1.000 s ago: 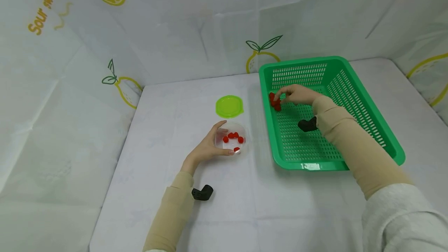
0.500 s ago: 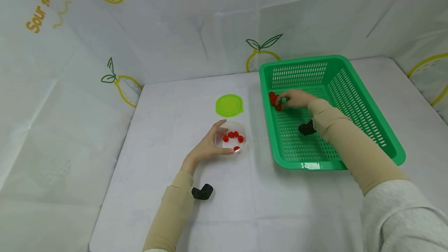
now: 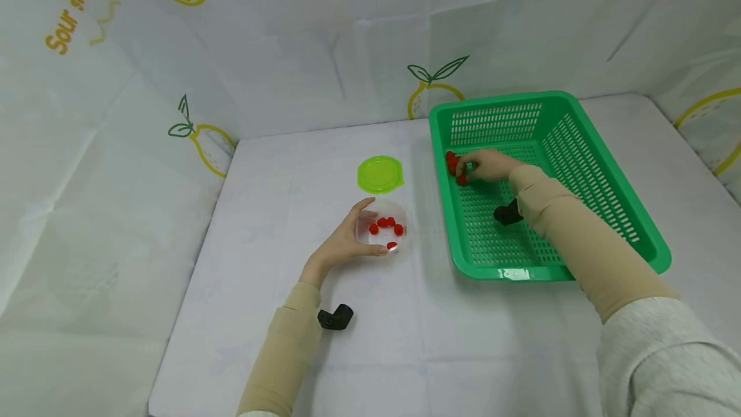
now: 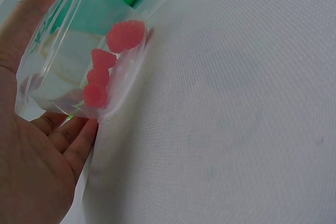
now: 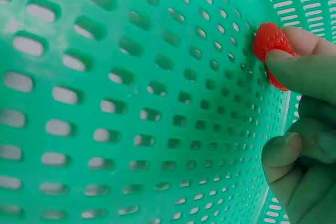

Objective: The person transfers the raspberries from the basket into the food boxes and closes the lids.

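My left hand (image 3: 343, 240) grips a clear plastic tub (image 4: 79, 51) on the table, thumb on the near side and fingers round the far side. Several red raspberries (image 4: 126, 36) lie on the tub's bottom. Inside the green basket (image 3: 451, 237), my right hand (image 3: 489, 165) reaches to the left end. In the right wrist view its thumb and forefinger pinch a raspberry (image 5: 271, 38), with more red just behind it. A small cluster of raspberries (image 3: 451, 161) lies against the basket's left wall, partly hidden by the fingers.
A lime-green lid (image 3: 380, 174) lies flat on the white-covered table (image 3: 260, 211), behind the tub. The basket's raised rim stands to the tub's right. White printed cloth (image 3: 289, 69) hangs behind the table.
My right hand has lowered slightly into the raspberry cluster, and its fingers have closed on one raspberry. The left hand and the tub stay in place.
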`<state>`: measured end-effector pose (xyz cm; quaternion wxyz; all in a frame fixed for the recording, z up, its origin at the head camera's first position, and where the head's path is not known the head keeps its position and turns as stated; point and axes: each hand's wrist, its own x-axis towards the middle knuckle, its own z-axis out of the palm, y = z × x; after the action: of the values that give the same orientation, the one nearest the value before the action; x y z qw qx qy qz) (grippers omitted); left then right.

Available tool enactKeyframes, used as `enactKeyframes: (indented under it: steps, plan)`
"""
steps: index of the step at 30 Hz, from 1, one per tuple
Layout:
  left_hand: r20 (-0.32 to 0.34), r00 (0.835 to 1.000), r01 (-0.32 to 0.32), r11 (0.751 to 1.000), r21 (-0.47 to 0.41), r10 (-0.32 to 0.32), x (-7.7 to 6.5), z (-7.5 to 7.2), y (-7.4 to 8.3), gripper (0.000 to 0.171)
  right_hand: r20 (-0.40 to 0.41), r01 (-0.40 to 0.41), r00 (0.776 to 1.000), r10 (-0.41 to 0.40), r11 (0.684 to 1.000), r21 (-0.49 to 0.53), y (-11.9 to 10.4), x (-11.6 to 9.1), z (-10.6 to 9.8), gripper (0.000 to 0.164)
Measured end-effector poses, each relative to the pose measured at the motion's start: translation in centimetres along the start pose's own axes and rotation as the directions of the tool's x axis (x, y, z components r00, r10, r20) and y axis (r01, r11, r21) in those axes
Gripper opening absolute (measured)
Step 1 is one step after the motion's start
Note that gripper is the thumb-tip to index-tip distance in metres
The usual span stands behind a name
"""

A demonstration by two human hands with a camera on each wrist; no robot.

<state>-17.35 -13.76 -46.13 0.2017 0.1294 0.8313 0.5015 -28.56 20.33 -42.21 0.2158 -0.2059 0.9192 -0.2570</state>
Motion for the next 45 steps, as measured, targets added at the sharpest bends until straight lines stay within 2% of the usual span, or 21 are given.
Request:
enactKeyframes:
  steps: [8,13,27,36,43,45]
  plan:
    - [0.002,1.0,-0.006,1.0,0.011,0.006,0.2,0.1,-0.1,0.098,0.03,-0.021,0.999,0.02,0.999,0.044,-0.5,-0.9,-0.9,0.018]
    - [-0.002,1.0,0.004,1.0,0.019,-0.004,0.1,0.1,-0.1,0.097,0.045,-0.007,0.999,0.005,0.998,0.056,-1.1,-1.7,-1.9,0.02]
    - [0.0,1.0,0.004,1.0,0.018,-0.004,0.0,0.1,0.0,0.097,-0.024,0.054,0.998,-0.052,0.992,0.112,-3.3,-4.0,-3.8,0.019]
    - [0.002,1.0,0.002,1.0,0.011,-0.002,0.0,0.0,0.1,0.097,-0.021,0.117,0.993,-0.115,0.984,0.131,-6.2,-4.6,-4.3,0.015]
    - [0.006,1.0,-0.001,1.0,0.019,0.001,0.0,0.0,0.1,0.098,0.001,0.19,0.981,-0.192,0.972,0.139,-9.6,-4.1,-3.4,0.012]
    - [0.013,1.0,0.004,1.0,0.016,-0.004,-0.2,-0.1,0.6,0.098,0.003,0.224,0.974,-0.227,0.965,0.133,-10.6,-4.0,-3.0,0.013]
